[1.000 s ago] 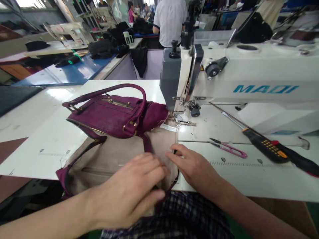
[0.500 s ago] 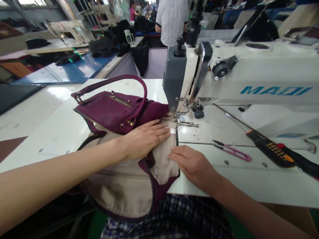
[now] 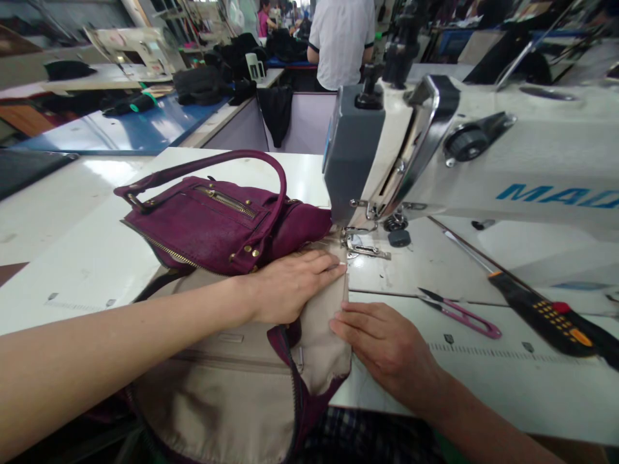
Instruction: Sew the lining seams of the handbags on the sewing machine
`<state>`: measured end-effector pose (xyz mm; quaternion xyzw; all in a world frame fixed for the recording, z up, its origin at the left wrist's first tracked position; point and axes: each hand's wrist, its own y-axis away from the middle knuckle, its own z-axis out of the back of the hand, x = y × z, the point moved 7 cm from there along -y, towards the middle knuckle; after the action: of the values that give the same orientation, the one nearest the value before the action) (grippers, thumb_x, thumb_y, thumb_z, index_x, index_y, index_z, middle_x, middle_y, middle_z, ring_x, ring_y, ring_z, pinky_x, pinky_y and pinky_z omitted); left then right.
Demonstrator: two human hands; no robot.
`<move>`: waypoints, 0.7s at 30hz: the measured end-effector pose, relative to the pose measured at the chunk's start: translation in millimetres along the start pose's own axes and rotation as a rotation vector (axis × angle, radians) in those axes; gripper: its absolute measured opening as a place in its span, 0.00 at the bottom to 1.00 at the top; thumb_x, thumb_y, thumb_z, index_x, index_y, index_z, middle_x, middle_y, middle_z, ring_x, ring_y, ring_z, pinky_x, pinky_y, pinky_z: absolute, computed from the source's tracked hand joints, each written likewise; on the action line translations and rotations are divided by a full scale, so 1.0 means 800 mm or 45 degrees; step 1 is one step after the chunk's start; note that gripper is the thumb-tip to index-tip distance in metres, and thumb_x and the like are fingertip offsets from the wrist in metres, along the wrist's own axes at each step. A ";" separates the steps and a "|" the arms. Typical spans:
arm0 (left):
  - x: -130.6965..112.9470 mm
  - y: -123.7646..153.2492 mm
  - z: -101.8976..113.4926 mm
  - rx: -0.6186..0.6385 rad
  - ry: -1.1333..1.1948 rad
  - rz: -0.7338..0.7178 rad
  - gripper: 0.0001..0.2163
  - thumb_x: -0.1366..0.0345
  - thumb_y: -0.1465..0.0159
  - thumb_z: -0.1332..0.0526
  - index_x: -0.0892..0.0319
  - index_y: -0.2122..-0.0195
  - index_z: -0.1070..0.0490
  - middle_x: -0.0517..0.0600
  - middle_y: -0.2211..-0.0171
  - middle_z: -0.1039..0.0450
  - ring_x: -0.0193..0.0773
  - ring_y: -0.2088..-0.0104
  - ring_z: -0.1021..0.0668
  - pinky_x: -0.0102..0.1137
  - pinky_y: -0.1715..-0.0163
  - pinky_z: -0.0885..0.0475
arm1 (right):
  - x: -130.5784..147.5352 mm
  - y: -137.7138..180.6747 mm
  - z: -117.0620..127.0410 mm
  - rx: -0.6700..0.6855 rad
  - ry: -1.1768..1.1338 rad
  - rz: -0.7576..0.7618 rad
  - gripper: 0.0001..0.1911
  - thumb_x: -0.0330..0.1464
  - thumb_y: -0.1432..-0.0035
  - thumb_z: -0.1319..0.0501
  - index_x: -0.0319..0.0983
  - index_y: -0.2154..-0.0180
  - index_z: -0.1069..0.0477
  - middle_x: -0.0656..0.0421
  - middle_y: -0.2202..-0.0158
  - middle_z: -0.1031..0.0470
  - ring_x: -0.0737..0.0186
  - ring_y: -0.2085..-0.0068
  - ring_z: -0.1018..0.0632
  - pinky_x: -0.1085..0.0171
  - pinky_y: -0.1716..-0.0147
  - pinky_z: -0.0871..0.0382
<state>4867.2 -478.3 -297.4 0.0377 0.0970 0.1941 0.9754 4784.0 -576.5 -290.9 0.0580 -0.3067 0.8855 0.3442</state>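
A purple suede handbag (image 3: pixel 213 222) with gold zips lies on the white sewing table (image 3: pixel 82 264), its beige lining (image 3: pixel 242 386) pulled out toward me. My left hand (image 3: pixel 290 283) lies flat on the lining, fingers stretched toward the presser foot (image 3: pixel 360 248) of the white sewing machine (image 3: pixel 483 154). My right hand (image 3: pixel 387 345) rests palm down on the lining's right edge, fingers together and extended, just in front of the needle plate. Neither hand grips anything.
Pink thread snips (image 3: pixel 464 312) and a black screwdriver with orange markings (image 3: pixel 541 312) lie on the table to the right. A person in a white shirt (image 3: pixel 341 38) stands at the back. Black goods sit on the blue bench (image 3: pixel 130 129) behind left.
My left hand has gone forward from near the table edge to the lining by the presser foot. My right hand stays at the lining's right edge. The view has closed in on the machine.
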 end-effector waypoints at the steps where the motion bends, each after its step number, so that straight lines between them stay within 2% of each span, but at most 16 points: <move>1: -0.001 -0.001 0.001 -0.007 -0.009 0.001 0.34 0.73 0.46 0.43 0.69 0.36 0.48 0.61 0.39 0.44 0.49 0.40 0.38 0.38 0.38 0.42 | -0.001 0.000 0.000 -0.001 -0.004 -0.005 0.17 0.26 0.29 0.53 0.32 0.56 0.26 0.53 0.58 0.22 0.54 0.55 0.23 0.56 0.58 0.25; 13: 0.011 -0.014 0.001 -0.055 -0.079 0.006 0.35 0.73 0.48 0.42 0.73 0.37 0.46 0.62 0.40 0.43 0.50 0.42 0.36 0.37 0.38 0.42 | -0.018 -0.007 0.002 -0.016 0.048 0.009 0.17 0.27 0.28 0.54 0.34 0.55 0.26 0.55 0.56 0.23 0.58 0.52 0.23 0.57 0.55 0.28; 18: 0.018 -0.015 0.002 -0.072 -0.052 -0.002 0.34 0.74 0.47 0.43 0.72 0.37 0.46 0.61 0.46 0.38 0.49 0.45 0.34 0.37 0.40 0.40 | -0.019 -0.005 -0.005 -0.018 0.075 -0.037 0.18 0.25 0.29 0.55 0.32 0.54 0.27 0.53 0.53 0.24 0.55 0.50 0.25 0.55 0.53 0.30; 21: 0.021 -0.015 0.002 -0.064 -0.039 -0.004 0.35 0.74 0.47 0.42 0.72 0.36 0.48 0.61 0.44 0.40 0.49 0.43 0.35 0.37 0.39 0.41 | -0.017 -0.005 -0.008 0.008 0.079 -0.027 0.17 0.26 0.29 0.55 0.33 0.54 0.27 0.54 0.53 0.24 0.55 0.50 0.26 0.54 0.53 0.32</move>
<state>4887.6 -482.8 -300.0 0.0159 0.0771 0.1944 0.9778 4797.6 -578.6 -298.7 0.0350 -0.2924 0.8842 0.3625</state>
